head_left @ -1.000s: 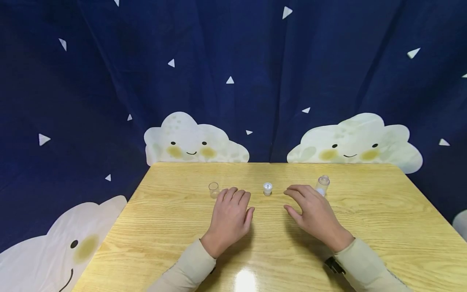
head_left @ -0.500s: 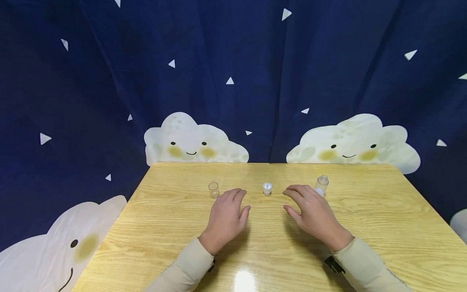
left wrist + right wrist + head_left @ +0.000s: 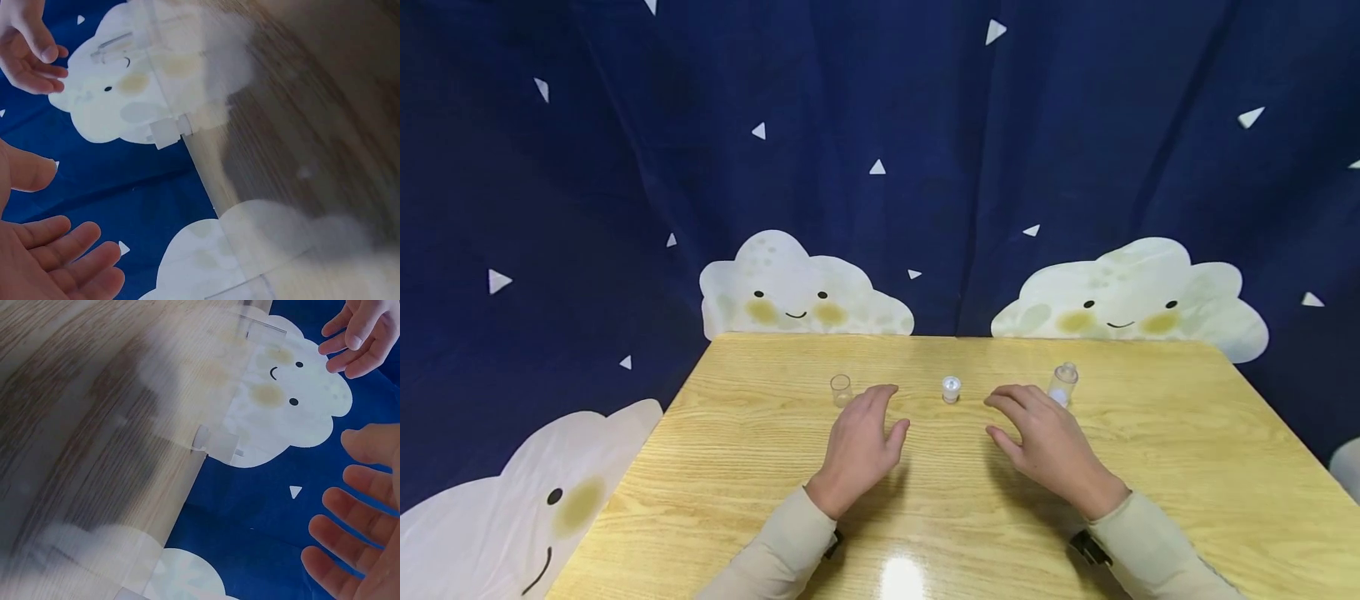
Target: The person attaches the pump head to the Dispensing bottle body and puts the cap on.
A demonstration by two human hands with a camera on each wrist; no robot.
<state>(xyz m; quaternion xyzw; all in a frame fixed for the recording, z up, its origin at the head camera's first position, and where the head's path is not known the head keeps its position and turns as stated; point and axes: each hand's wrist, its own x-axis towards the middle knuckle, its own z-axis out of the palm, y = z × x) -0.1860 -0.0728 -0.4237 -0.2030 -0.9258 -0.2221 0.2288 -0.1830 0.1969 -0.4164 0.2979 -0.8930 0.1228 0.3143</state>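
My left hand hovers over the table with fingers relaxed and thumb apart, holding nothing. Just beyond its fingers stands a small clear open cup. A small white round plastic piece, like a stopper or cap insert, stands between and beyond both hands; the left wrist view shows this white piece from the side. My right hand is also bare, its fingers loosely bent toward the middle. Behind its knuckles stands a clear narrow-necked bottle with something whitish low inside, partly covered by the hand.
The wood-grain table has a glossy light reflection near its front. Behind it hangs a dark blue curtain with white triangles and smiling clouds. Both sleeves carry a dark wrist device underneath.
My left hand has shifted a little left, turned, and its thumb stands farther from the fingers. My right hand stays nearly still; the cup, white piece and bottle have not moved.
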